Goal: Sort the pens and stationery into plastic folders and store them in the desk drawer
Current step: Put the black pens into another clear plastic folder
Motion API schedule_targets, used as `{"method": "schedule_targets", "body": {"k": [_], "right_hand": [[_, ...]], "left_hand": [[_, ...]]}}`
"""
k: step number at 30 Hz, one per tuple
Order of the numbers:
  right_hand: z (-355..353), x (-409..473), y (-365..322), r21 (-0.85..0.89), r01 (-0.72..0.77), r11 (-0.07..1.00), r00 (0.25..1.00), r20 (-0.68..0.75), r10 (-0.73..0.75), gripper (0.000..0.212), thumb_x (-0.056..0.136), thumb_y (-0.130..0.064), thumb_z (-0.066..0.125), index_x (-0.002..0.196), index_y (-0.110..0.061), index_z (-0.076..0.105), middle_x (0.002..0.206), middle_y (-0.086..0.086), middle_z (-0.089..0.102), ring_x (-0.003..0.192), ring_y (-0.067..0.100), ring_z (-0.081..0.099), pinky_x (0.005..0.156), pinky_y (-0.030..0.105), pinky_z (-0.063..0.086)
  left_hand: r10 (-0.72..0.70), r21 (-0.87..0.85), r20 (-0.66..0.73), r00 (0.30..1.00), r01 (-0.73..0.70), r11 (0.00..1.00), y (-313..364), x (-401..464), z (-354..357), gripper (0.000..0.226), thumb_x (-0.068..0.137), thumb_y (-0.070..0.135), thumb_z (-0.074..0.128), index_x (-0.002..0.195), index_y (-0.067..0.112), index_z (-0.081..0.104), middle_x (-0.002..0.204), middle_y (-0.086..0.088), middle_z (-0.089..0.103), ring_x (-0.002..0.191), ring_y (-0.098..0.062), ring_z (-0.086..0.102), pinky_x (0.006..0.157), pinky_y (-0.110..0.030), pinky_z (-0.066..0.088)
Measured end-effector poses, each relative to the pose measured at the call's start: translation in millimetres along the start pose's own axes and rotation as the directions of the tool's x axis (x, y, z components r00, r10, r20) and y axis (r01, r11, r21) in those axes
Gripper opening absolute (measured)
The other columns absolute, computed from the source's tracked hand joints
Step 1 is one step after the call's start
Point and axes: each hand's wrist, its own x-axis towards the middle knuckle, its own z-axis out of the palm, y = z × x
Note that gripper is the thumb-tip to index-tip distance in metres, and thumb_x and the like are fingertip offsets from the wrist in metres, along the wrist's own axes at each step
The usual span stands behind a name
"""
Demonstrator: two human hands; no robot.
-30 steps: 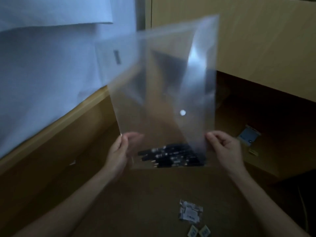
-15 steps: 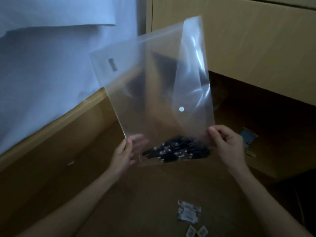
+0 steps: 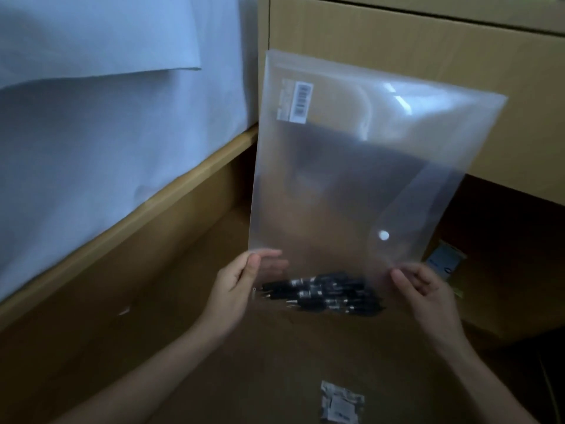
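I hold a clear plastic folder (image 3: pixel 351 166) upright over the open desk drawer (image 3: pixel 189 270). It has a white snap button and a barcode sticker near its top left. Several black pens (image 3: pixel 324 293) lie bunched at its bottom edge, inside it. My left hand (image 3: pixel 235 289) pinches the folder's lower left edge. My right hand (image 3: pixel 425 289) pinches its lower right edge.
A small clear packet (image 3: pixel 341 403) of white items lies on the drawer floor close to me. A blue-and-white packet (image 3: pixel 443 263) rests at the right, beyond my right hand. White sheeting (image 3: pixel 91 133) hangs on the left, and a wooden cabinet front (image 3: pixel 412 50) stands behind.
The folder has swung from tilting left to standing more upright and leaning right, with its flap now flat. The pens have settled at the bottom. Both hands keep their grip.
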Motion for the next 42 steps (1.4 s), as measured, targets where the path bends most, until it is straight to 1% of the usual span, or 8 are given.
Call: {"method": "schedule_targets", "body": {"k": [10, 22, 24, 27, 29, 33, 37, 42], "right_hand": [[-10, 30, -77, -0.025, 0.091, 0.996, 0.996, 0.013, -0.091, 0.033, 0.088, -0.005, 0.055, 0.085, -0.036, 0.068, 0.093, -0.011, 0.068, 0.087, 0.004, 0.064, 0.073, 0.015, 0.053], [-45, 60, -317, 0.126, -0.11, 0.986, 0.989, -0.086, 0.122, 0.015, 0.087, -0.001, 0.06, 0.078, -0.01, 0.069, 0.071, -0.006, 0.071, 0.067, 0.003, 0.064, 0.064, 0.012, 0.051], [-44, 68, -359, 0.153, -0.103, 0.983, 0.993, -0.042, 0.11, 0.01, 0.082, -0.021, 0.068, 0.074, -0.018, 0.072, 0.072, -0.002, 0.071, 0.068, 0.008, 0.066, 0.065, 0.017, 0.053], [-38, 81, -413, 0.149, -0.147, 0.978, 0.989, 0.053, 0.141, 0.049, 0.055, -0.066, 0.075, 0.079, -0.023, 0.072, 0.078, 0.005, 0.071, 0.07, 0.019, 0.068, 0.066, 0.027, 0.057], [-29, 88, -443, 0.154, -0.17, 0.973, 0.984, 0.088, 0.158, 0.057, 0.05, -0.072, 0.074, 0.081, -0.025, 0.072, 0.083, 0.007, 0.072, 0.075, 0.025, 0.068, 0.071, 0.034, 0.057], [6, 100, -503, 0.158, -0.141, 0.977, 0.984, 0.132, 0.121, 0.005, 0.075, -0.031, 0.071, 0.078, -0.027, 0.072, 0.083, 0.008, 0.072, 0.08, 0.031, 0.067, 0.081, 0.046, 0.055], [47, 109, -547, 0.157, -0.148, 0.976, 0.974, 0.194, 0.116, 0.027, 0.082, -0.009, 0.065, 0.07, -0.031, 0.073, 0.074, -0.001, 0.071, 0.07, 0.017, 0.065, 0.072, 0.032, 0.055], [104, 111, -576, 0.136, -0.181, 0.974, 0.95, 0.282, 0.137, 0.024, 0.086, -0.003, 0.062, 0.075, -0.022, 0.071, 0.075, -0.001, 0.072, 0.075, 0.022, 0.065, 0.078, 0.04, 0.053]], "left_hand": [[0.038, 0.075, -0.065, 0.997, -0.033, 0.997, 79, 50, -10, 0.031, 0.099, 0.023, 0.033, 0.107, 0.017, 0.063, 0.102, 0.002, 0.073, 0.1, -0.012, 0.067, 0.088, -0.021, 0.05], [-0.337, -0.152, -0.285, 0.897, 0.305, 0.94, 302, 51, -4, 0.037, 0.088, 0.041, 0.039, 0.097, 0.016, 0.064, 0.091, 0.0, 0.074, 0.09, -0.018, 0.069, 0.093, -0.045, 0.049], [-0.368, -0.163, -0.312, 0.876, 0.332, 0.929, 340, 53, -11, 0.036, 0.087, 0.041, 0.039, 0.097, 0.017, 0.064, 0.093, 0.001, 0.074, 0.091, -0.017, 0.069, 0.095, -0.046, 0.048], [-0.368, -0.156, -0.365, 0.855, 0.333, 0.93, 392, 60, -32, 0.033, 0.089, 0.041, 0.04, 0.097, 0.02, 0.066, 0.097, -0.001, 0.073, 0.095, -0.02, 0.068, 0.095, -0.047, 0.047], [-0.349, -0.132, -0.392, 0.851, 0.323, 0.937, 421, 66, -50, 0.033, 0.09, 0.04, 0.04, 0.097, 0.02, 0.066, 0.099, -0.003, 0.073, 0.093, -0.019, 0.068, 0.091, -0.04, 0.051], [-0.323, -0.133, -0.44, 0.838, 0.295, 0.946, 470, 74, -90, 0.03, 0.093, 0.033, 0.039, 0.099, 0.014, 0.062, 0.093, 0.004, 0.074, 0.084, -0.012, 0.069, 0.072, -0.016, 0.052], [-0.34, -0.144, -0.538, 0.771, 0.314, 0.938, 501, 73, -130, 0.028, 0.1, 0.026, 0.036, 0.102, 0.012, 0.061, 0.09, 0.008, 0.073, 0.082, -0.009, 0.069, 0.069, -0.013, 0.051], [-0.33, -0.112, -0.637, 0.696, 0.341, 0.933, 521, 56, -179, 0.025, 0.1, 0.03, 0.037, 0.1, 0.022, 0.06, 0.087, 0.02, 0.071, 0.088, -0.006, 0.069, 0.081, -0.018, 0.051]]}}
